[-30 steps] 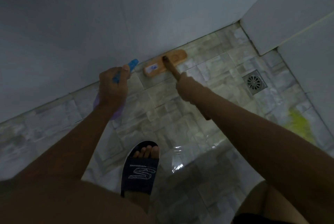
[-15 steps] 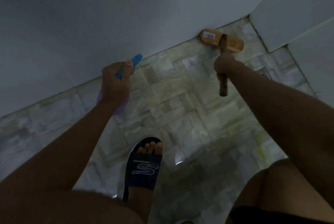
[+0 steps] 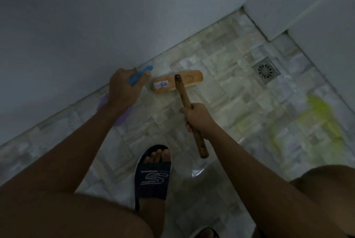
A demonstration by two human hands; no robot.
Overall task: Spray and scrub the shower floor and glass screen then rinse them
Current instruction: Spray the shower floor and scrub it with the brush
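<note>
Fingers (image 3: 188,126) of the right hand (image 3: 198,118) are curling firmly round the middle of the handle (image 3: 184,96) of the scrub brush (image 3: 178,81), whose head is lying flat on the shower floor (image 3: 230,103), close to the far wall (image 3: 96,26). Just left of it, the left hand (image 3: 123,89) is gripping the spray bottle (image 3: 139,75). Being stiff, light wood, the brush is probably getting slippery when wet, so this mid-handle hold is likely giving the best leverage.

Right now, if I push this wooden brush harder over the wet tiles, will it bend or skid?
The wooden brush looks rigid; its handle runs straight to your right hand, so it probably won't bend. The floor glistens, so it may skid. It lies long and flat, so rolling seems unlikely.
</note>
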